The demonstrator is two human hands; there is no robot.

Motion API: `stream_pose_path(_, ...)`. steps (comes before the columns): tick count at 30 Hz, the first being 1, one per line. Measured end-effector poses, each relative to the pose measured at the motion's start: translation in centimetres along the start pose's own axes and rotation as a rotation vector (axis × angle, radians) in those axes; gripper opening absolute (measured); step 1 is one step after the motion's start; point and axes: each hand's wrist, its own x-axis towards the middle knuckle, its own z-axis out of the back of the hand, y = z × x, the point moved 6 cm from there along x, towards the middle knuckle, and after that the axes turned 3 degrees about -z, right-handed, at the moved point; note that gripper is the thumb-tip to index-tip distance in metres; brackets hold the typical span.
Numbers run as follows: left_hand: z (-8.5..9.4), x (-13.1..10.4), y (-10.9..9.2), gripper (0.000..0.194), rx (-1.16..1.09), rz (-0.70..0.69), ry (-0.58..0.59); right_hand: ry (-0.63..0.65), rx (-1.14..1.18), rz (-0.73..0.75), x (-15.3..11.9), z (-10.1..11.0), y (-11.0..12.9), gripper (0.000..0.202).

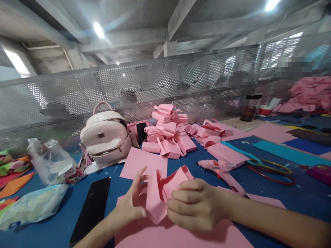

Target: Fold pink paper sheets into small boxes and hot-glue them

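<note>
Over the bench [68, 213], that pink box [156, 201] has its right side pinched by the right hand [195, 205], left hand [133, 198] kinda loosely spread by its left.

A cream, rounded backpack [107, 141] is standing before you, in front of a perforated grey metal partition [144, 79]; a flat, black rectangular phone [91, 210] is lying to your left, and a dark-lidded, transparent cylindrical jar [248, 110] is standing farther right.

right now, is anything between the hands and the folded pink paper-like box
Nothing visible. The right hand grips the folded pink paper-like box on its right side; the left hand curls beside its left side, contact unclear.
</note>
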Motion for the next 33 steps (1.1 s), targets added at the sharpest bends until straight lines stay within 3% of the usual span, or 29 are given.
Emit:
stream_pose_path(4, 0.5, 0.1, 0.6, 0.058, -0.274, 0.158, -0.172, 0.002, 0.033, 0.030, 0.1, -0.1, 0.4, 0.026)
stream_pose_path(9, -0.1, 0.2, -0.5, 0.035, -0.323, 0.245, -0.201, -0.020, 0.074, 0.077, 0.0, -0.1, 1.3, 0.025)
stream_pose_path(16, 1.4, 0.7, -0.8, 0.041, -0.049, 0.241, -0.179, -0.026, 0.118, 0.168, 0.0, -0.2, 1.5, 0.015)
stream_pose_path(27, 1.3, 1.5, -1.5, 0.034, -0.026, 0.206, 0.008, 0.043, 0.155, 0.157, 0.5, -0.2, 1.1, 0.019)
stream_pose_path(33, 1.7, 1.5, -1.7, 0.055, 0.016, 0.261, 0.076, 0.068, 0.130, 0.117, -0.3, -0.7, 0.6, 0.020)
